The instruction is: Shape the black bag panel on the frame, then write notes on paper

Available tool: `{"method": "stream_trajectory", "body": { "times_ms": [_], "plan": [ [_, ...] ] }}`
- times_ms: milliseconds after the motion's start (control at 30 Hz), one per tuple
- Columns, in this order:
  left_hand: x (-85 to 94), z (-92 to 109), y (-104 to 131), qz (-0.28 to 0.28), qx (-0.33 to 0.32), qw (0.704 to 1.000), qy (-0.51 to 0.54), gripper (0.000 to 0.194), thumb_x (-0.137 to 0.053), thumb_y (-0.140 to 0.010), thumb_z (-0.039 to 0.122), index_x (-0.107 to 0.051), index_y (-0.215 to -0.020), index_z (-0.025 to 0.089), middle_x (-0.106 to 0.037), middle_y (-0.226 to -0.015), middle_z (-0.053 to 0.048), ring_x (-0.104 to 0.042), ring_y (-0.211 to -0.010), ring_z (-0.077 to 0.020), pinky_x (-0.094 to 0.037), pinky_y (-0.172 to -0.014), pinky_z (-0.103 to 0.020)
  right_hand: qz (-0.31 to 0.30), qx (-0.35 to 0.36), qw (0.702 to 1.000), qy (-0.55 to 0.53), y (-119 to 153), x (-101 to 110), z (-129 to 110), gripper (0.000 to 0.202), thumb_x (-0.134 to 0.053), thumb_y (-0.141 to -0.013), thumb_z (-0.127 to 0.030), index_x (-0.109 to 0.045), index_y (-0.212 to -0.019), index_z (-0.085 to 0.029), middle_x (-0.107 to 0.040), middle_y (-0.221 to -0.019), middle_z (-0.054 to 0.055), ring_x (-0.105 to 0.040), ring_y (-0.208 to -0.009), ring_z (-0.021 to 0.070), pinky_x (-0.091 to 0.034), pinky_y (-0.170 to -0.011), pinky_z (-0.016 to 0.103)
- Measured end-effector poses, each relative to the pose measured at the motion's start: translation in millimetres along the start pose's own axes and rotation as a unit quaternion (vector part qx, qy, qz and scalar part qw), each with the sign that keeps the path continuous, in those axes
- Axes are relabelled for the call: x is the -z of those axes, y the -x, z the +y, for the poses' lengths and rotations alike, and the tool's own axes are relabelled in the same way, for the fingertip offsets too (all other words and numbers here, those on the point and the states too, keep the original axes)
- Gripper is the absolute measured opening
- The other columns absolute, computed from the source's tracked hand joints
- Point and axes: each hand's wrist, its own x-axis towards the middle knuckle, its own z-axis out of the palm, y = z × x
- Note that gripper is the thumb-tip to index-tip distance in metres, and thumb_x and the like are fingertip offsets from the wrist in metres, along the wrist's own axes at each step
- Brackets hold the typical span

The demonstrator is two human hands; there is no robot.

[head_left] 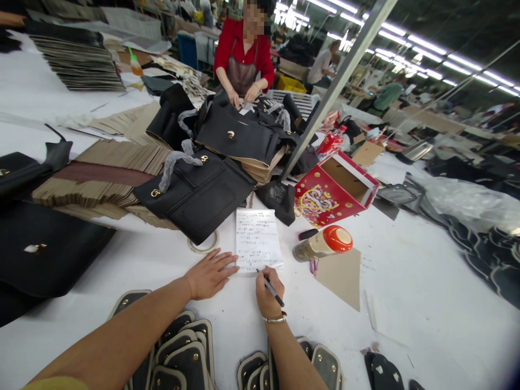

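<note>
A notepad [257, 238] covered in handwriting lies on the white table. My right hand [268, 291] is closed around a dark pen [273, 291], its tip at the lower edge of the page. Flat on the table, my left hand [212, 275] has its fingers spread, the fingertips at the notepad's lower left edge. A ring-shaped roll [203, 249] sits just above that hand. To the right of the page are a jar with a red lid [337, 239] and a piece of tan card [341, 277].
Black handbags [199, 195] and stacked brown pieces [101, 173] fill the left and middle. A red box [333, 189] stands beside a slanted metal pole [337, 86]. Dark trimmed pieces [182, 352] lie under my forearms. Across the table, a person in red [244, 54] handles a bag.
</note>
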Motion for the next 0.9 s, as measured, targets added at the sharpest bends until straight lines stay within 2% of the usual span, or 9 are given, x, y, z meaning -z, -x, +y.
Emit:
{"method": "stream_trajectory", "body": {
  "times_ms": [300,533,767,900],
  "plan": [
    [-2.3,-0.7,1.8,-0.001,-0.001,1.000,0.003,0.040,-0.041,-0.090,0.028,-0.046,-0.129,0.025,-0.040,-0.141,-0.007,-0.033,-0.130,-0.0234,-0.016,-0.110,-0.047,0.000,-0.010,1.000,-0.012,-0.2,-0.6,0.5,0.012,-0.044,-0.081,-0.021,-0.050,-0.071,-0.021,-0.058,-0.067,0.001,-0.061,-0.082,0.0185,-0.046,-0.076,0.028],
    [-1.7,-0.6,1.4,0.006,-0.005,1.000,0.003,0.040,-0.042,-0.089,0.028,-0.046,-0.129,0.025,-0.040,-0.141,-0.006,-0.032,-0.130,-0.0229,-0.016,-0.110,-0.046,0.004,-0.001,1.000,-0.009,-1.0,-0.7,-0.9,0.013,-0.043,-0.082,-0.020,-0.048,-0.070,-0.021,-0.057,-0.067,0.001,-0.059,-0.073,0.0166,-0.046,-0.073,0.028],
    [-0.2,-0.3,0.5,0.002,-0.001,1.000,-0.008,0.040,-0.042,-0.089,0.029,-0.046,-0.129,0.025,-0.041,-0.141,-0.006,-0.033,-0.130,-0.0230,-0.017,-0.110,-0.046,-0.004,-0.001,1.000,-0.013,-1.4,-3.4,0.2,0.013,-0.044,-0.081,-0.021,-0.049,-0.070,-0.020,-0.057,-0.068,0.001,-0.058,-0.073,0.0167,-0.046,-0.072,0.028],
    [0.3,0.7,1.2,0.002,-0.019,0.999,-0.035,0.041,-0.043,-0.088,0.026,-0.046,-0.130,0.025,-0.040,-0.142,-0.006,-0.034,-0.130,-0.0231,-0.017,-0.110,-0.046,0.019,-0.041,0.997,-0.060,-1.8,7.9,-9.7,0.014,-0.044,-0.082,-0.022,-0.048,-0.069,-0.020,-0.053,-0.062,-0.001,-0.057,-0.069,0.0160,-0.047,-0.074,0.029]
  ]
}}
